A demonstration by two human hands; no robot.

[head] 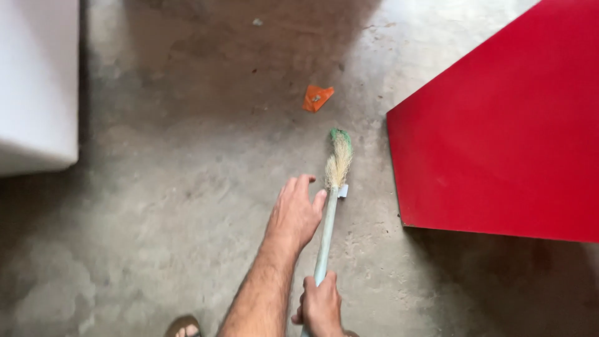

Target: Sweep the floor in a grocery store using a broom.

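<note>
broom (331,200): a pale green handle with a straw-coloured brush head bound in green at its tip — it runs from 6 o'clock up toward 12 o'clock, and the bristles rest on the floor just right of centre.
right hand (321,306): at 6 o'clock, low in the view, fingers curled tight around the lower handle in a closed fist.
left hand (296,212): just left of centre, back of the hand up, fingers held straight and close together; the thumb side lies against the handle just below the brush head, not wrapped around it.
orange scrap (317,98): a small crumpled piece on the floor at 12 o'clock from the brush, near it but apart.
floor (187,187): bare grey concrete, stained and patchy, with small specks toward 12 o'clock.
red panel (505,131): a flat bright red surface filling the 3 o'clock side; its near corner lies just beside the brush head.
white block (37,81): a pale boxy thing at 9 to 10 o'clock, well apart from the broom.
sandalled foot (183,327): at 7 o'clock — only the toes show at the lower edge.
</note>
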